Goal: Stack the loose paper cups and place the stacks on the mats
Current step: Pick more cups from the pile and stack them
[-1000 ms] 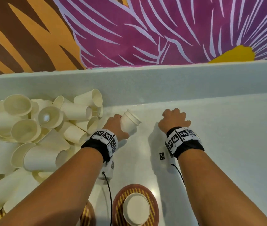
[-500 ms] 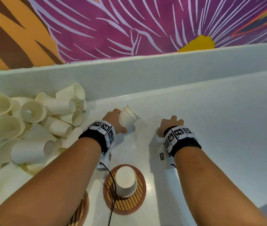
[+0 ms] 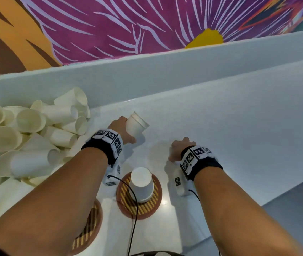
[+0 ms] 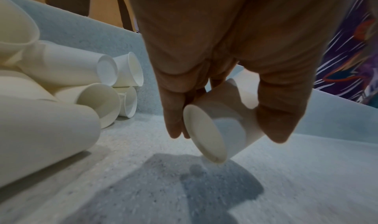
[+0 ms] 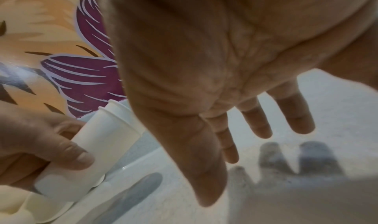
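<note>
Head view shows, nearest, a striped round mat (image 3: pixel 89 228) half hidden under the left forearm, and just beyond it a second mat (image 3: pixel 139 209) carrying an upside-down paper cup (image 3: pixel 141 184). Farther out on the white desk (image 3: pixel 239 126), the right hand (image 3: pixel 179 150) hangs above the surface holding nothing, its fingers (image 5: pixel 294 114) loosely spread in the wrist view. Beside it, apart, the left hand (image 3: pixel 122 131) grips a held cup (image 3: pixel 136 125) tilted on its side, thumb and fingers wrapped round the wall, base toward the wrist. Left of that, a heap of loose cups (image 3: pixel 27 137) lies against the desk's back ledge (image 3: pixel 165 74), with a flower mural (image 3: pixel 128 24) behind.
</note>
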`<state>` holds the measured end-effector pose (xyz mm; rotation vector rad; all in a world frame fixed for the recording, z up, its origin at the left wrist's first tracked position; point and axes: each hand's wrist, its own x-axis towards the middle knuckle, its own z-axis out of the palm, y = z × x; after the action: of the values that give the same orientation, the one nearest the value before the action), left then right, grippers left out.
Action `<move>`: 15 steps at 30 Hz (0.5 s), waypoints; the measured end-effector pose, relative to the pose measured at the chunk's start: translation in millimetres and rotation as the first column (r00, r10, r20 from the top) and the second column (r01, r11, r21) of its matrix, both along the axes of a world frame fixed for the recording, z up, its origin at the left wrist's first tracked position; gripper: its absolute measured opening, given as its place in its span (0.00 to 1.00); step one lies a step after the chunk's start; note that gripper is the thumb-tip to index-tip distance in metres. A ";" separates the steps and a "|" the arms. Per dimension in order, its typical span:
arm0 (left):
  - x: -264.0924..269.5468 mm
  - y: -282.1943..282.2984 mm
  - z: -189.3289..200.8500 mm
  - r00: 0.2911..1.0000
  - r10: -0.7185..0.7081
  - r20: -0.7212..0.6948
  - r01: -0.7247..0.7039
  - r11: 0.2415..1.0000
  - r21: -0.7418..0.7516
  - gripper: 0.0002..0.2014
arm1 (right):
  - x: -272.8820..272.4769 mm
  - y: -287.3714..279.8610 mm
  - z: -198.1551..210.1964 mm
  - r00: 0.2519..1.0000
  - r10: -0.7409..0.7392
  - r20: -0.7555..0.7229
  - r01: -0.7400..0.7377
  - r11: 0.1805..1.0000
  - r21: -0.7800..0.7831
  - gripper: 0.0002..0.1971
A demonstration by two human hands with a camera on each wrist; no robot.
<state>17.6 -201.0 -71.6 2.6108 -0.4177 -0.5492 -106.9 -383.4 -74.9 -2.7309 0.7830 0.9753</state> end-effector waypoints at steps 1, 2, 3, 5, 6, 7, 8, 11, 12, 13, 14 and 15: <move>-1.0 0.0 0.8 1.000 -0.003 0.002 0.003 1.000 -0.007 0.39 | -1.7 -0.5 -0.6 1.000 -0.001 0.008 0.001 1.000 0.008 0.27; -1.7 0.0 2.1 1.000 -0.005 0.007 0.005 1.000 -0.015 0.40 | -2.9 -0.9 0.3 1.000 0.002 0.024 -0.003 1.000 0.012 0.28; -2.1 -0.1 2.9 1.000 0.000 0.010 0.000 1.000 -0.022 0.40 | -4.2 -0.9 1.1 0.999 0.008 0.041 -0.009 1.000 0.009 0.29; -3.9 -0.1 5.1 1.000 0.009 0.016 -0.008 0.999 -0.034 0.39 | -8.0 -0.9 5.0 0.996 0.015 0.093 -0.014 1.000 -0.007 0.27; -5.2 0.2 6.0 1.000 0.012 0.017 -0.011 0.999 -0.039 0.39 | -9.8 -0.4 7.4 0.993 0.016 0.116 -0.015 1.000 -0.012 0.27; -6.1 0.2 6.7 1.000 0.015 0.018 -0.014 0.999 -0.044 0.39 | -11.7 0.0 9.8 0.991 0.019 0.136 -0.017 1.000 -0.014 0.26; -7.6 0.5 7.5 1.000 0.016 0.022 -0.015 0.999 -0.047 0.39 | -13.8 0.8 12.4 0.989 0.019 0.147 -0.018 1.000 -0.011 0.26; -12.9 2.5 10.1 0.999 0.020 0.030 -0.018 0.998 -0.057 0.39 | -19.2 5.2 18.1 0.984 0.019 0.177 -0.020 1.000 0.006 0.26; -15.3 3.7 11.5 0.999 0.022 0.036 -0.020 0.998 -0.058 0.38 | -21.1 7.3 19.5 0.983 0.021 0.183 -0.023 1.000 0.009 0.26; -17.6 5.1 12.4 0.999 0.026 0.041 -0.023 0.998 -0.061 0.38 | -23.1 9.7 20.5 0.982 0.023 0.186 -0.025 1.000 0.010 0.26; -19.9 6.7 13.3 0.998 0.029 0.047 -0.026 0.998 -0.062 0.38 | -25.0 12.3 21.3 0.982 0.023 0.187 -0.025 1.000 0.012 0.27; -22.2 8.7 14.5 0.998 0.032 0.054 -0.028 0.998 -0.060 0.38 | -27.3 15.3 22.2 0.982 0.021 0.189 -0.024 1.000 0.014 0.27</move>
<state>-4.6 -192.3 -57.1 2.5755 -0.4055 -0.4492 -134.3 -368.1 -52.7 -2.7716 0.7099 0.7089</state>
